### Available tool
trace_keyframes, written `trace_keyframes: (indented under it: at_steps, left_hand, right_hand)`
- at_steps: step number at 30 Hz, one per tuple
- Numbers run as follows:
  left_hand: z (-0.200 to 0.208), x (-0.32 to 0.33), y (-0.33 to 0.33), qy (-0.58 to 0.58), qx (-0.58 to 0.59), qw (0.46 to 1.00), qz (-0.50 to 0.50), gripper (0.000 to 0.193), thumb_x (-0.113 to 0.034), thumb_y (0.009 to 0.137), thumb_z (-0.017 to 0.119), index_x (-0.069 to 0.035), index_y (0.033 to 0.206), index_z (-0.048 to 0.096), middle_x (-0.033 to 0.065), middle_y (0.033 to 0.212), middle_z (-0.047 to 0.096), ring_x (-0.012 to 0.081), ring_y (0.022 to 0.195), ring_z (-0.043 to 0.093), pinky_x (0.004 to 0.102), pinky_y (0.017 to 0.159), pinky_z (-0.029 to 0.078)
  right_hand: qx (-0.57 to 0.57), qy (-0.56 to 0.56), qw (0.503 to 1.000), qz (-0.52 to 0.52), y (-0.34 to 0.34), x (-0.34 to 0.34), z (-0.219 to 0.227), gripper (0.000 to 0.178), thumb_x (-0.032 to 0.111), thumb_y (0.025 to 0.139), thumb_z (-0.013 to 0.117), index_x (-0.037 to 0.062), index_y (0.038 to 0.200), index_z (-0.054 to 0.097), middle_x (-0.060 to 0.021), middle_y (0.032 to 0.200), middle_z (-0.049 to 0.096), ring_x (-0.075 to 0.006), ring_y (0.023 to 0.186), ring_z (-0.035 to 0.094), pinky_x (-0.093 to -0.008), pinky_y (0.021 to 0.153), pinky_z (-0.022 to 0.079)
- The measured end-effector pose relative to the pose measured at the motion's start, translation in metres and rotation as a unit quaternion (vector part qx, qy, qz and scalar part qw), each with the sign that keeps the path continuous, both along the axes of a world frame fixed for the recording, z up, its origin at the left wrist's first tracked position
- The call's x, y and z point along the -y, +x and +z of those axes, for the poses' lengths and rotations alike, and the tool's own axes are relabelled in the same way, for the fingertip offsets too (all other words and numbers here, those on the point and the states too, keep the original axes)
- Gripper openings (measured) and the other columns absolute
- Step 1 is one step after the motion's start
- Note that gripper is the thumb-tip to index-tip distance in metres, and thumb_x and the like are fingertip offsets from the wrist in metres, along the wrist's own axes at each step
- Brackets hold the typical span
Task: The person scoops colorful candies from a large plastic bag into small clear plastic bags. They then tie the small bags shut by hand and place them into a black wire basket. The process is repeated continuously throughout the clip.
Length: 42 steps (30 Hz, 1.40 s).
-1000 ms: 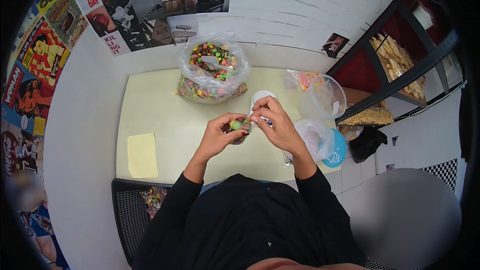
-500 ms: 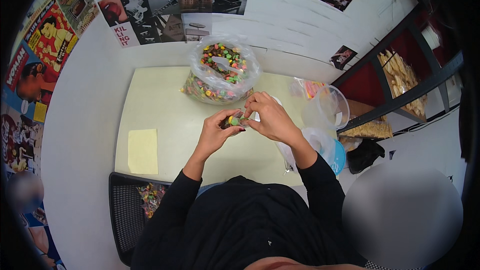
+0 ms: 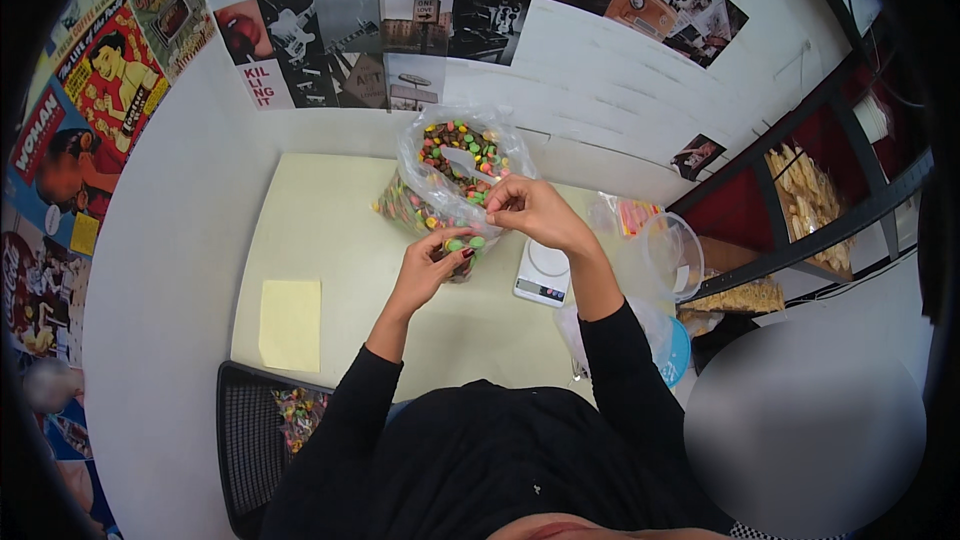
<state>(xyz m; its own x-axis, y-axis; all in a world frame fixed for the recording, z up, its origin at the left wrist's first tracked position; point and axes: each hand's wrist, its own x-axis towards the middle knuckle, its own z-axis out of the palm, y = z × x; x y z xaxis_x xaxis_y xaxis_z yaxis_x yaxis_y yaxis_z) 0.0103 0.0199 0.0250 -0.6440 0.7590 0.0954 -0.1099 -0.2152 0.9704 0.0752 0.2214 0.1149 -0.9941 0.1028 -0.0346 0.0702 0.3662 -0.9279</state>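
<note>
My left hand [image 3: 425, 275] is closed around a small clear bag of colourful candies [image 3: 463, 246], held over the table in front of the big bag. Just up and to the right, my right hand [image 3: 528, 212] has its thumb and fingertips pinched together. Whether the small bag's top or something else is between them is too fine to make out. Behind both hands stands a large open clear plastic bag [image 3: 410, 205] full of brown, green, yellow and pink candies, with a pale scoop [image 3: 462, 160] lying in it.
A white kitchen scale [image 3: 545, 275] sits under my right forearm. Farther right are a clear plastic tub [image 3: 672, 255], pink-orange packaging [image 3: 637, 215] and a blue lid [image 3: 677, 352]. Yellow paper [image 3: 290, 325] lies at left. A black basket [image 3: 245, 450] holds filled bags [image 3: 298, 415].
My right hand has drawn away from my left, upward toward the big bag, uncovering the scale. My left hand keeps the small bag. The whole view has shifted slightly.
</note>
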Motion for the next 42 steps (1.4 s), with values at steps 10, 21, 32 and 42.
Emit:
trace_keyframes:
  at_steps: [10,21,32,42]
  left_hand:
    - [0.003,-0.009,-0.036,-0.012,0.043,0.999,0.002,0.030,-0.004,0.090,0.064,0.000,0.119,0.062,0.0045,0.096,0.068,0.0081,0.081,0.063,0.0240,0.073,0.052]
    - [-0.008,-0.013,-0.053,-0.002,0.026,1.000,0.001,0.030,-0.007,0.090,0.065,0.000,0.119,0.061,0.0058,0.101,0.067,0.0093,0.086,0.063,0.0229,0.073,0.052]
    - [-0.018,-0.016,-0.050,-0.003,0.093,0.996,0.009,0.018,-0.007,0.093,0.057,-0.001,0.110,0.062,0.0083,0.097,0.067,0.0092,0.082,0.063,0.0263,0.067,0.056]
    - [0.009,-0.012,-0.015,0.005,0.077,0.996,0.042,0.015,-0.003,0.091,0.060,0.000,0.106,0.061,0.0055,0.091,0.063,0.0100,0.081,0.061,0.0264,0.063,0.056]
  right_hand:
    - [-0.086,0.338,0.932,0.094,-0.026,0.012,0.002,0.018,0.008,0.072,0.074,0.0069,0.090,0.072,-0.0086,0.103,0.060,-0.0280,0.107,0.052,-0.0432,0.098,0.039]
    - [-0.048,0.205,0.973,0.100,-0.041,-0.005,-0.013,0.018,0.012,0.076,0.075,0.0012,0.086,0.065,-0.0097,0.096,0.063,-0.0265,0.095,0.059,-0.0355,0.088,0.044]
    - [-0.162,0.267,0.947,-0.079,-0.056,-0.021,-0.035,0.022,0.016,0.085,0.069,0.0022,0.102,0.069,-0.0091,0.094,0.064,-0.0171,0.081,0.060,-0.0327,0.072,0.048]
    - [-0.050,0.071,0.992,-0.096,0.016,0.030,-0.025,0.019,0.015,0.086,0.068,-0.0023,0.092,0.065,-0.0102,0.084,0.065,-0.0183,0.071,0.059,-0.0309,0.068,0.048]
